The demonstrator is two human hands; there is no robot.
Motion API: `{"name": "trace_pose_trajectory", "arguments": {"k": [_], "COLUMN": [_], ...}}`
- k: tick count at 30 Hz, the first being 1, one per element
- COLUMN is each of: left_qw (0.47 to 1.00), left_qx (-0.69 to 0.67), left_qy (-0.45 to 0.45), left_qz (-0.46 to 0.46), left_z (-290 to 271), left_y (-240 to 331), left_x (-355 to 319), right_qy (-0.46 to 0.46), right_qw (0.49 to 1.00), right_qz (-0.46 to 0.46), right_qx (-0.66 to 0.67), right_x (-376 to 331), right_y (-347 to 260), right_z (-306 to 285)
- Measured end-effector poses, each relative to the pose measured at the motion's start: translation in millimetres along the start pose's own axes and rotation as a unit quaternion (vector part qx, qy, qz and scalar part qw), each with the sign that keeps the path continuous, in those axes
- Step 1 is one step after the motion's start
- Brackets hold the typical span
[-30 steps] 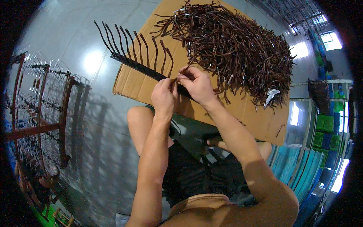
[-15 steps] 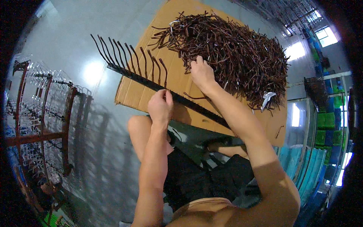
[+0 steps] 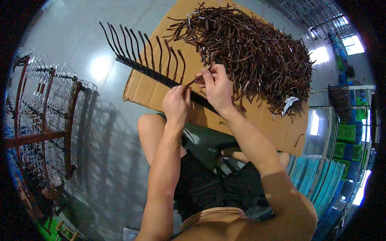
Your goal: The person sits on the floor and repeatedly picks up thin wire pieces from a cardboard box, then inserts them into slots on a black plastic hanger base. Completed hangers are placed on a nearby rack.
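A long black toothed bar (image 3: 146, 72) slants across the cardboard, with a row of thin, bent brown rods (image 3: 153, 52) standing up along its far left part. Just past the last standing rod, my left hand (image 3: 175, 105) is closed at the bar, its thumb and fingers pinched at the end of a loose brown rod (image 3: 192, 82). The other end of that rod is in the closed fingers of my right hand (image 3: 219, 91). My right hand partly covers the bar's near part.
A large heap of similar brown rods (image 3: 253, 60) lies on the cardboard sheet (image 3: 140, 90), with a white scrap (image 3: 289, 103) at its right edge. Rusty racks (image 3: 48, 136) of hanging wire pieces stand at left. Green crates (image 3: 346, 133) are stacked at far right.
My right hand has come from the heap toward the bar with a brown rod, meeting my left hand. A rod lying beside the bar earlier no longer shows there. The view has shifted slightly.
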State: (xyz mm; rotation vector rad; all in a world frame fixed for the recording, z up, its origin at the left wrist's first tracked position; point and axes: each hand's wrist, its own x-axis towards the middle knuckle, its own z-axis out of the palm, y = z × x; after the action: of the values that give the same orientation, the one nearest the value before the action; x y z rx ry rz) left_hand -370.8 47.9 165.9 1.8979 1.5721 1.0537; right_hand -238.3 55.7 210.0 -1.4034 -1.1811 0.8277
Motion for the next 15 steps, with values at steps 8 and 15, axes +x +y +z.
{"name": "trace_pose_trajectory", "arguments": {"k": [8,15], "left_qw": [1.0,1.0], "left_qx": [-0.008,-0.006], "left_qy": [0.015,0.014], "left_qz": [0.001,-0.018], "left_z": [-0.1,-0.7], "left_y": [3.2,1.4], "left_x": [0.6,-2.1], "right_qy": [0.048,0.028], "right_qw": [0.996,0.993], "right_qz": [-0.02,-0.009], "right_qx": [0.067,0.117], "right_x": [-7.7,-7.1], "right_y": [9.5,12.0], "right_z": [2.8,4.4]}}
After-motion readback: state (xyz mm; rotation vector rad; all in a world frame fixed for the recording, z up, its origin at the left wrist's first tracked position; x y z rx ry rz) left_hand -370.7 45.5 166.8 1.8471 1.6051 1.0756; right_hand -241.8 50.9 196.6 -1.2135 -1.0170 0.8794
